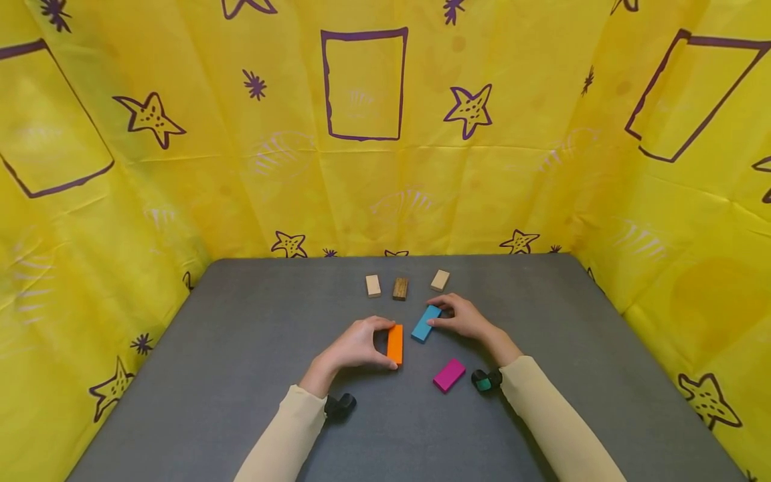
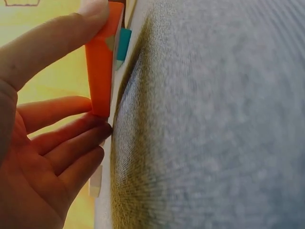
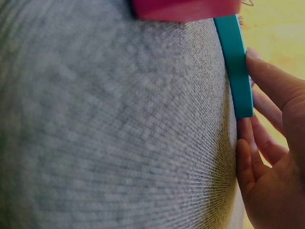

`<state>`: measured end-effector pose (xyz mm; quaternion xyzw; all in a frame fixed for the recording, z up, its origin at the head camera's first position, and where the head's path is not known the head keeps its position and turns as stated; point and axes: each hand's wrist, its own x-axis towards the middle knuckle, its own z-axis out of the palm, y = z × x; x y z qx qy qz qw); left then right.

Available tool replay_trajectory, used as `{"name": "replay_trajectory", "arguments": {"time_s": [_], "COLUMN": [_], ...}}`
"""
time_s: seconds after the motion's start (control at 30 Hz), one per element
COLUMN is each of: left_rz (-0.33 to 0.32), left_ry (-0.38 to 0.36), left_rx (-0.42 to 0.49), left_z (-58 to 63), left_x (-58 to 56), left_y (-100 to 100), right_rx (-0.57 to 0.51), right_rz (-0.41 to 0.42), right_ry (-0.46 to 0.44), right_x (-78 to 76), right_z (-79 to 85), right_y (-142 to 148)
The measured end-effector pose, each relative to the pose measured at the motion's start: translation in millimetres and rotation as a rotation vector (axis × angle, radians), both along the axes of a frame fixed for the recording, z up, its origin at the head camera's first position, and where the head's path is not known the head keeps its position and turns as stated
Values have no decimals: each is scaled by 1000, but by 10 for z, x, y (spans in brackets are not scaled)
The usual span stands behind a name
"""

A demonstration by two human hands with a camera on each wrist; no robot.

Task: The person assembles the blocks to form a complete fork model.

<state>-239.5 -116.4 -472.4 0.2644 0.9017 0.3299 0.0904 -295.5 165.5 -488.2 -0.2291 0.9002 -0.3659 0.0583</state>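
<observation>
My left hand (image 1: 357,345) holds an orange block (image 1: 394,344) lengthwise, thumb at its near end and a fingertip at its far end. In the left wrist view this orange block (image 2: 101,67) lies between thumb and index finger, the other fingers bent loosely below. To the right, my right hand (image 1: 462,317) grips a blue block (image 1: 425,325) near its far end. The thumb rests against the blue block (image 3: 236,67) in the right wrist view; other fingers are partly hidden behind it. Closer to me lies a magenta block (image 1: 449,375), apart from both hands.
Beyond the hands lie a pale wooden block (image 1: 373,285), a dark brown wooden block (image 1: 400,288) and another pale block (image 1: 440,280). All rest on a grey table (image 1: 253,301). Yellow patterned cloth (image 1: 361,201) surrounds the table's back and sides.
</observation>
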Motion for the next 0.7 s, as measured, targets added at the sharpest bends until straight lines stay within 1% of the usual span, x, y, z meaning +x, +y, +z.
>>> {"name": "replay_trajectory", "arguments": {"time_s": [0.2, 0.7], "left_rz": [-1, -14], "left_ry": [9, -6], "left_rx": [-20, -26], "left_z": [-12, -15], "left_x": [2, 21], "left_y": [7, 3], "right_rx": [-2, 5], "right_rz": [5, -9], "right_ry": [2, -5], "right_x": [2, 20], "right_z": [4, 16], "right_y": [-10, -11]}}
